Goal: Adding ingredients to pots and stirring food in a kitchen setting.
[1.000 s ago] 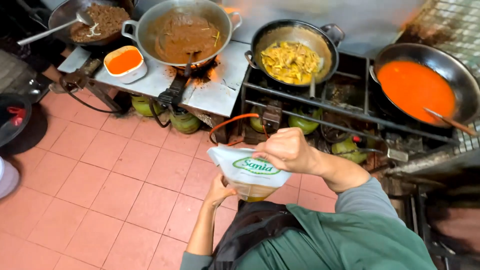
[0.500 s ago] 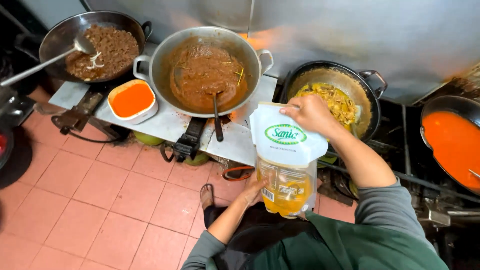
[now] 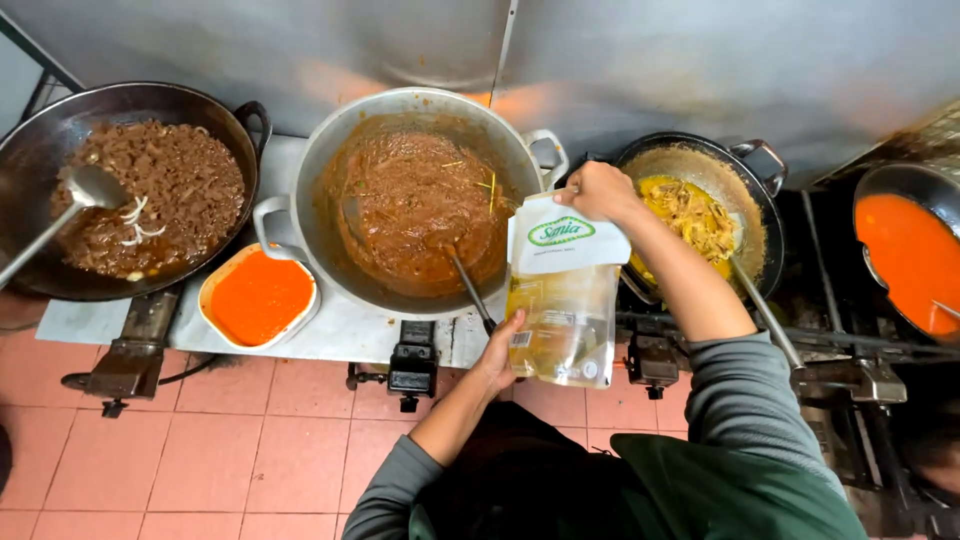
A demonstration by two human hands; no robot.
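Seen from the head camera, looking straight down, a clear plastic pouch of yellow cooking oil (image 3: pixel 562 300) with a white top panel is held between both hands in front of the stove. The right hand (image 3: pixel 598 191) is closed on the pouch's upper right corner, just beside the rim of the large aluminium pot (image 3: pixel 300 180); the left hand (image 3: pixel 500 352) cups the pouch's lower left edge from below, fingers curled against the plastic. The pouch hangs roughly upright, its top leaning toward the pot, its bottom over the front edge of the stove. The pot holds a thick brown sauce, and a ladle (image 3: pixel 465 285) rests in it with the handle pointing at the left hand. To the left sits a dark wok of browned meat (image 3: pixel 150 200) with a metal spoon (image 3: pixel 75 200) laid in it. A shallow oval dish of orange paste (image 3: pixel 260 298) stands on the metal shelf between wok and pot. To the right of the pouch a black wok with a yellow dish (image 3: pixel 690 215) sits on its burner, and at the far right is a pan of orange-red sauce (image 3: pixel 905 245).
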